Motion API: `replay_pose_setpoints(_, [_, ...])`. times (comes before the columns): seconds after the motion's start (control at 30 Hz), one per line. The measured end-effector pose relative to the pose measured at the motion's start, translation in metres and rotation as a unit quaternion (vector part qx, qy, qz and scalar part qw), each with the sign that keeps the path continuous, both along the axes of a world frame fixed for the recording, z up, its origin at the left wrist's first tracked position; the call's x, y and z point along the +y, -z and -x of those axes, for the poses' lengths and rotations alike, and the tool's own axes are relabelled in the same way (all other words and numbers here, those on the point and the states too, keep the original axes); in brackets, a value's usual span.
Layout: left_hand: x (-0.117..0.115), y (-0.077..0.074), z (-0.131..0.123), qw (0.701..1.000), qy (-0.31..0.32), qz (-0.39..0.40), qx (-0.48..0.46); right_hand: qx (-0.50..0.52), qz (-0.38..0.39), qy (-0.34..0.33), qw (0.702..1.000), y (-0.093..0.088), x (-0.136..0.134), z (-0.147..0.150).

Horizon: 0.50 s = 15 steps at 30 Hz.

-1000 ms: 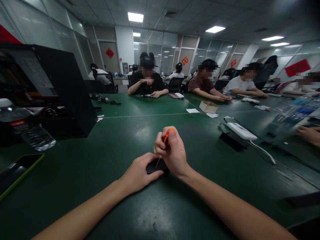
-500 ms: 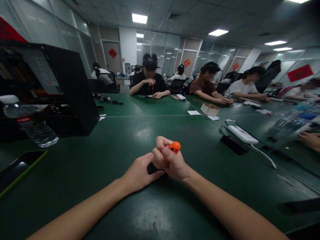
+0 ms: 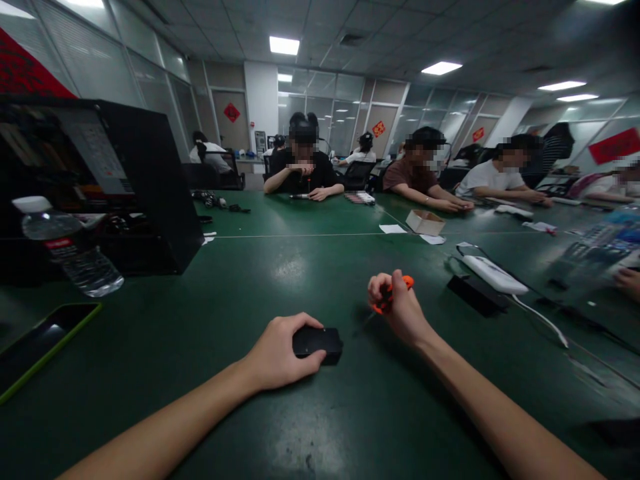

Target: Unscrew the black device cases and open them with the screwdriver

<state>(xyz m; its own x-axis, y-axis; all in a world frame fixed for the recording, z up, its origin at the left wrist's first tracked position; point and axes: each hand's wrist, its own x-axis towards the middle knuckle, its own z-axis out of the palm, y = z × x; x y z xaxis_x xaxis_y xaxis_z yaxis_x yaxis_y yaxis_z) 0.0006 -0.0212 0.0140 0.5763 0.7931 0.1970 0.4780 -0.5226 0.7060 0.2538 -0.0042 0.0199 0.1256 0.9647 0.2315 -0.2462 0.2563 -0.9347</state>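
Observation:
My left hand (image 3: 280, 350) is closed around the left end of a small black box (image 3: 327, 343), thumb on the near side and fingers on the far side. The box lies on the green table (image 3: 295, 267); its left part is hidden under the palm. Apart from it, to the right, my right hand (image 3: 403, 310) grips an orange and black screwdriver (image 3: 384, 300) by the handle. Its thin shaft, faint and blurred, slants down to the left toward the box without touching it.
An open black computer case (image 3: 150, 187) stands at left, with a water bottle (image 3: 75, 247) and a green-edged phone (image 3: 45, 347) nearby. At right lie a white power strip (image 3: 493, 275), a black block (image 3: 477, 295) and cables. Farther off are a small carton (image 3: 425, 222) and several seated people.
My right hand has moved right with the screwdriver, away from my left hand. The black box now shows much more. My left hand keeps holding it in nearly the same place.

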Motion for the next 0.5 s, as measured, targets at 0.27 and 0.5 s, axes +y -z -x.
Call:
replay_pose_setpoints(0.27, [0.003, 0.001, -0.001, 1.000, 0.000, -0.018, 0.007, 0.051, 0.038, 0.107, 0.992, 0.005, -0.003, 0.002])
replay_pose_setpoints(0.5, [0.003, 0.008, 0.001, 0.998, 0.019, -0.058, -0.004, 0.061, 0.026, 0.134, 0.989, 0.007, -0.003, 0.007])
